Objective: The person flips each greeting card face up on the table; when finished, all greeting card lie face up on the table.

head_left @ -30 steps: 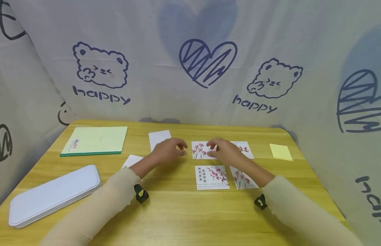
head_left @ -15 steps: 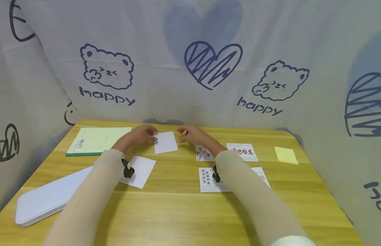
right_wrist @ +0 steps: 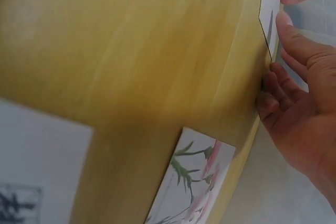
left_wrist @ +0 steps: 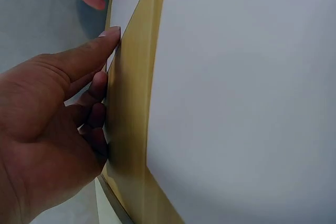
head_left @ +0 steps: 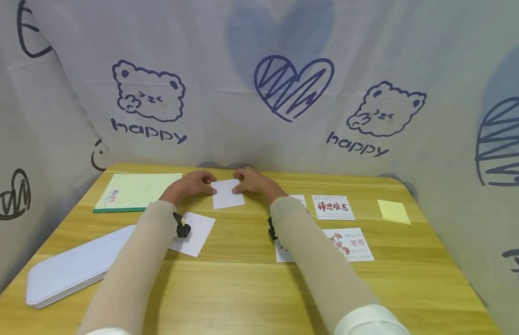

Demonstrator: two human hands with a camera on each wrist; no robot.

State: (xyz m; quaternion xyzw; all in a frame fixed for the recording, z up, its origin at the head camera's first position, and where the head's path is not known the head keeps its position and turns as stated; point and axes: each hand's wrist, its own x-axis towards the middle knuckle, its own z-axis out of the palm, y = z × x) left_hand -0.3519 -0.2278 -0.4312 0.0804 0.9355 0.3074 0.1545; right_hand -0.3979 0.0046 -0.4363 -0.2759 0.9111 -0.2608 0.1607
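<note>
A blank white card (head_left: 225, 194) lies toward the back of the table between both hands. My left hand (head_left: 194, 184) holds its left edge; in the left wrist view the thumb (left_wrist: 100, 45) is right at that edge and the other fingers curl in below. At the opposite edge my right hand (head_left: 257, 181) grips the card with its thumb over the surface and index finger at the far corner. A second blank card (head_left: 199, 232) lies nearer, partly under the left forearm, and fills much of the left wrist view.
Printed cards with flowers and red characters lie at right, among them one card (head_left: 333, 207) at the back and a flower card (head_left: 355, 244) in front. Further right is a yellow sticky note (head_left: 393, 211). A pale green notebook (head_left: 138, 190) and a white case (head_left: 79, 267) lie left.
Both hands have moved left from near the printed cards to either side of the back blank card. The right hand then closed in and its thumb came onto the card.
</note>
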